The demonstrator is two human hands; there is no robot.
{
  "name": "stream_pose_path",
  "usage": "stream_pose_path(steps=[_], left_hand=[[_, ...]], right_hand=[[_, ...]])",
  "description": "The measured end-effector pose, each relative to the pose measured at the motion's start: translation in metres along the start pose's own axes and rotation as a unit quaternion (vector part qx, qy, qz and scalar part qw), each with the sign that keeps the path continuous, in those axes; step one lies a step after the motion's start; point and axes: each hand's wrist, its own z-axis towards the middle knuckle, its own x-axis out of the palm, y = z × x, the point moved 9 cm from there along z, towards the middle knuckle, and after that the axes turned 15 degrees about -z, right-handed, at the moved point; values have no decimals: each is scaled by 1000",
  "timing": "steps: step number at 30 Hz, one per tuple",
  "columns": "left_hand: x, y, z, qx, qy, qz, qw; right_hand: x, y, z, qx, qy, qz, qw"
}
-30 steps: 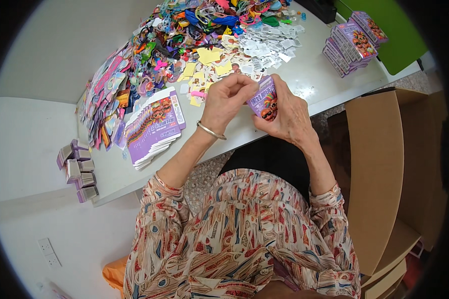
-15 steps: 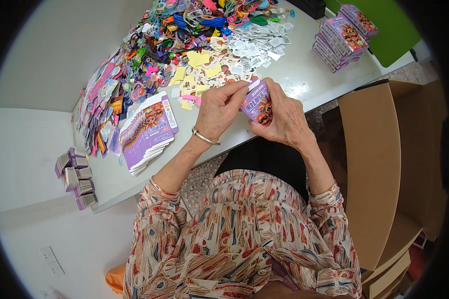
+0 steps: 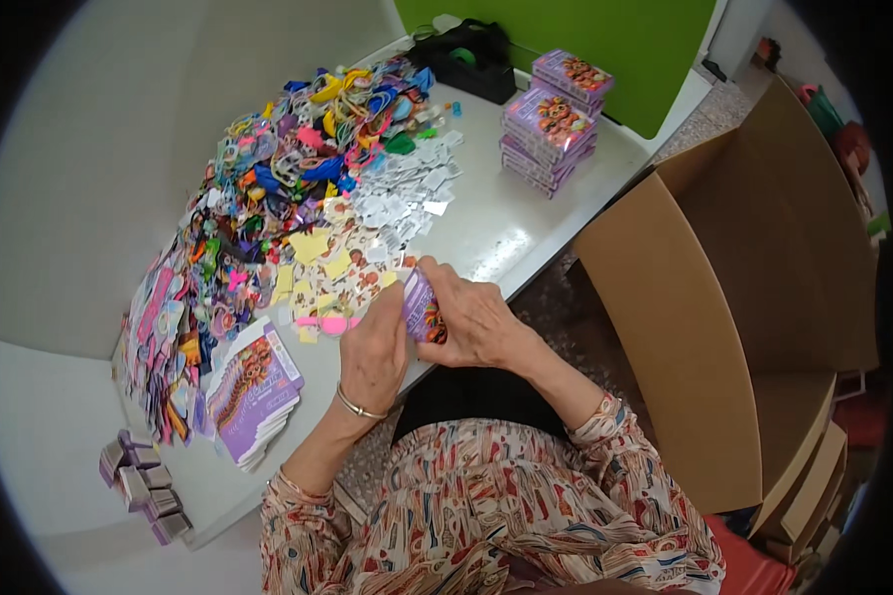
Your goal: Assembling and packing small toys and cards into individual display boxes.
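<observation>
A small purple printed box [image 3: 425,309] is held between both my hands above the table's front edge. My left hand [image 3: 375,345] grips its left side, with a bracelet at the wrist. My right hand [image 3: 474,319] wraps round the right side, thumb below and fingers at the top. Left of my hands, a fanned stack of flat purple cartons [image 3: 255,392] lies on the table. Just beyond my left hand are a pink piece [image 3: 329,324] and a scatter of small printed cards [image 3: 352,283] with yellow slips among them.
A large heap of colourful trinkets [image 3: 278,169] covers the back left, beside many white slips [image 3: 407,188]. Finished-looking purple boxes [image 3: 551,124] are stacked at the back right. An open cardboard carton [image 3: 675,347] stands right of the table. Several small boxes [image 3: 149,486] sit at the left edge.
The whole view has shifted, so the table and carton appear lower and further left. Both hands still hold the purple box, and my left fingers now cover more of its left side.
</observation>
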Motion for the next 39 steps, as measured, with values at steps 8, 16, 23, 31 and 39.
stream_pose_path(steps=[8,16,23,31,39], left_hand=[[-4,15,7,-11,-27,-34,999],[22,73,25,-228,43,-392,890],[19,66,17,-138,-10,-276,951],[12,77,19,-201,-11,-307,930],[19,81,13,-252,-32,-396,882]], right_hand=[[-3,-2,6,2,-9,4,1000],[-17,-5,7,-10,-33,-2,999],[-12,-3,4,-10,-36,-4,999],[-6,-2,3,-13,-34,-6,999],[-4,-3,1,-19,-11,-4,1000]])
